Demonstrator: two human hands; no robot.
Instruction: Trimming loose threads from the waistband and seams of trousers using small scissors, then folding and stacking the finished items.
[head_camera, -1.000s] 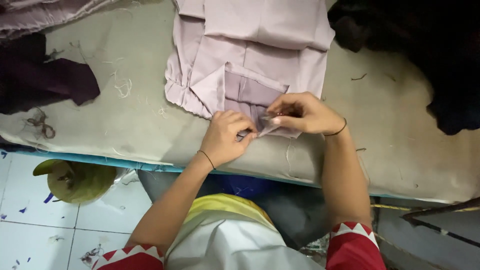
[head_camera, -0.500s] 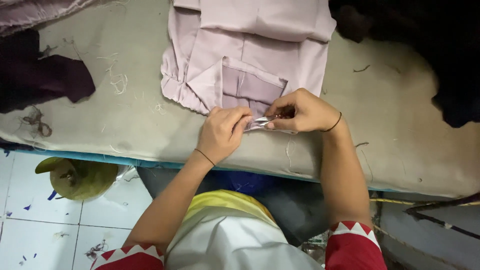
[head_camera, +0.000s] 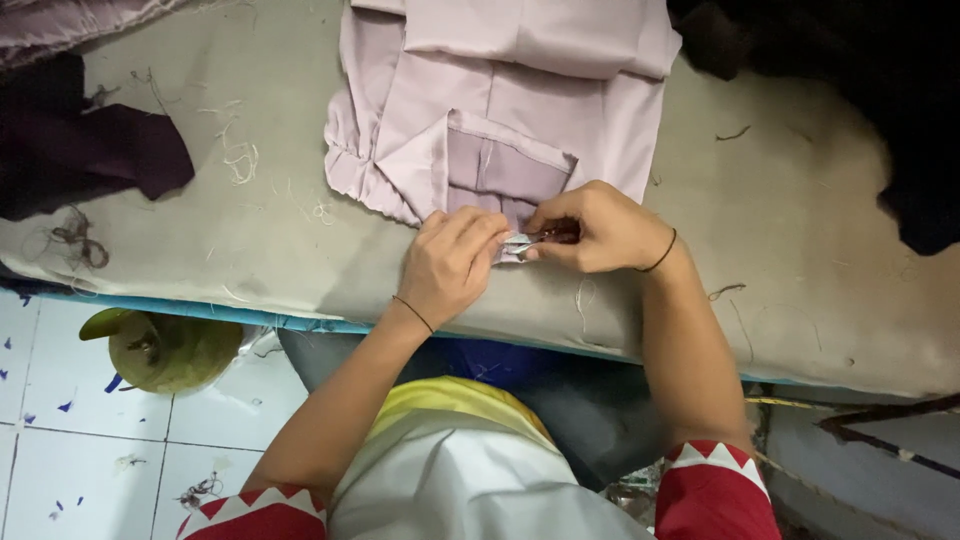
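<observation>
Showing a head-down view of two bare hands meeting at the near edge of a padded grey tabletop. Left hand: fingers curled and closed, pinching the lower hem of a pale lilac garment where it reaches the tabletop's front edge. Right hand: closed around a small dark-handled tool, whose metal tip lies against the pinched cloth; the exact kind of tool cannot be told. The two hands touch at the fingertips, just below a folded-back flap of the garment that exposes a darker mauve inner panel. A thin dark band circles each wrist. The garment lies flat, spread away from the person toward the far side of the tabletop. Dark purple fabric rests at the left, well apart from the hands; black fabric lies at the far right. Loose thread scraps are scattered on the tabletop. A green-yellow vessel stands on the white tiled floor beneath.
</observation>
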